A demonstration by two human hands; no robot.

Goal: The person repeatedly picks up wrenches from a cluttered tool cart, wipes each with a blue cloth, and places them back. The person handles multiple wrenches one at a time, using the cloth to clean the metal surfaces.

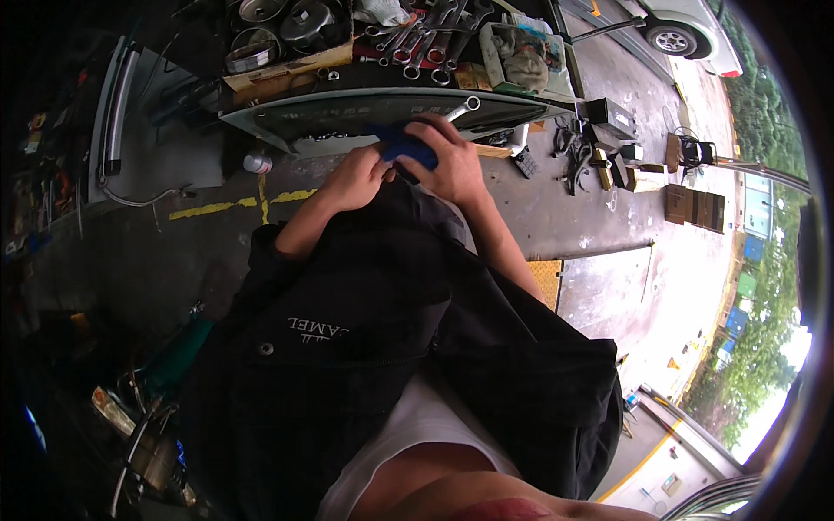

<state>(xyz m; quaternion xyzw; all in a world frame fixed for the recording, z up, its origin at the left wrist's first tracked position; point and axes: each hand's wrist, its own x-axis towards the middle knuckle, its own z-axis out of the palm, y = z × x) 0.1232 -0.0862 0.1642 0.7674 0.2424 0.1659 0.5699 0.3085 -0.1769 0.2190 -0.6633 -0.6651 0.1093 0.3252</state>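
Note:
In front of my body, my right hand (447, 165) is closed round a bunched blue cloth (410, 149). A combination wrench (463, 108) sticks out past its fingers, ring end up and to the right. The middle of the wrench is hidden by the cloth and the hand. My left hand (352, 182) is closed at the cloth's left side, in line with the wrench's shaft. Its fingertips pinch what appears to be the wrench's other end, mostly covered. Both hands are beside the near edge of a tool cart (287, 117).
Several wrenches (426, 43) lie on the cart top, between a cardboard box (287, 74) of round metal parts and a tray (556, 65) holding a rag. A spray can (257, 163) stands on the floor at left. Cartons (695, 208) and black parts lie at right.

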